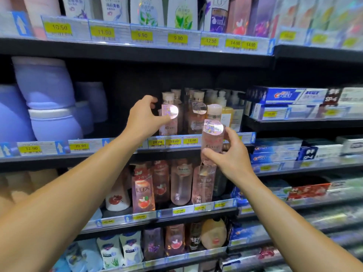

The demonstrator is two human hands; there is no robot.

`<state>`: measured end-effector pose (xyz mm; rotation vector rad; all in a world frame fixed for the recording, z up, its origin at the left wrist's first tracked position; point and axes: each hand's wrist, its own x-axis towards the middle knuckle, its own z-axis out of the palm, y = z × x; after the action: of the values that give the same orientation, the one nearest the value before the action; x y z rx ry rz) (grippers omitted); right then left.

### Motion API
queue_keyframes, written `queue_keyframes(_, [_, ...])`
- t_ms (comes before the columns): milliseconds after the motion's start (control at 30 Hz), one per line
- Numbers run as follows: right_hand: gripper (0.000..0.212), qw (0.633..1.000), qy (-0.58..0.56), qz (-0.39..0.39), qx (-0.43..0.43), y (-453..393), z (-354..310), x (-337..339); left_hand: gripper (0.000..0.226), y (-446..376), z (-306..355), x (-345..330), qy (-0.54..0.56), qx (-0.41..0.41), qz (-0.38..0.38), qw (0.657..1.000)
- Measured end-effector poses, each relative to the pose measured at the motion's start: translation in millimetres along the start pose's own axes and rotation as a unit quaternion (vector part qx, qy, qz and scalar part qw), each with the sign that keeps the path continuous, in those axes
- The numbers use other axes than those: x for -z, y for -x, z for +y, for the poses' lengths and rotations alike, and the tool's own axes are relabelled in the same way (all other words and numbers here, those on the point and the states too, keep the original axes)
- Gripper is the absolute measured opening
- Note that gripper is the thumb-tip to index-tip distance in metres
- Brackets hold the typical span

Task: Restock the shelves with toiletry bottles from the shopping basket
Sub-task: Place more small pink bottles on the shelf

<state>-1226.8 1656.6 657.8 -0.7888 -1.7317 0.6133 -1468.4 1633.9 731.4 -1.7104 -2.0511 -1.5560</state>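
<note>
My right hand (229,154) is shut on a clear pink bottle (213,134) with a pale cap and a shiny round sticker, held upright in front of the middle shelf's edge (172,149). A matching pink bottle (170,118) stands on that shelf, and my left hand (145,116) rests against its left side, thumb and fingers curled on it at sticker height. Behind and beside it stand more pink bottles (196,116) and yellow pump bottles (228,112). The shopping basket is out of view.
Purple tubs (45,101) fill the shelf's left part. Toothpaste boxes (284,97) sit on the right-hand shelves. Lux and pink bottles (143,189) line the shelf below, white bottles (145,10) the shelf above. A dark gap lies left of the pink bottles.
</note>
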Motion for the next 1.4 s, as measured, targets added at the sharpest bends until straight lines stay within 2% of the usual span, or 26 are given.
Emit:
queue_keyframes(67, [0.059, 1.000, 0.003, -0.002, 0.003, -3.4, 2.3, 0.7, 0.070, -1.4, -2.1, -5.8, -0.013, 0.011, -0.039, 0.999])
queue_keyframes(133, [0.061, 1.000, 0.001, -0.009, 0.004, -7.4, 4.4, -0.6, 0.063, -1.5, -5.1, -12.1, -0.003, 0.014, -0.058, 0.998])
queue_keyframes(333, [0.064, 1.000, -0.005, -0.019, 0.011, -17.1, 9.9, -5.0, 0.060, -10.2, -4.3, -28.6, -0.017, 0.012, -0.051, 0.998])
queue_keyframes(500, [0.064, 0.999, -0.005, -0.028, 0.016, -22.1, 15.7, -4.1, 0.047, -21.2, 1.6, -42.6, -0.048, 0.024, -0.054, 0.997])
queue_keyframes(733, [0.061, 0.999, -0.007, -0.032, 0.019, -25.4, 19.4, -3.4, 0.048, -31.9, 5.4, -51.5, -0.061, 0.051, -0.071, 0.994])
queue_keyframes(933, [0.063, 0.999, -0.006, -0.035, 0.019, -24.6, 22.8, -3.6, 0.069, -35.7, 4.8, -55.9, -0.081, 0.045, -0.065, 0.994])
queue_keyframes(1400, [0.064, 0.998, -0.024, -0.057, 0.029, -21.4, 26.0, -10.1, 0.065, -44.7, 1.1, -60.5, -0.091, 0.047, -0.071, 0.992])
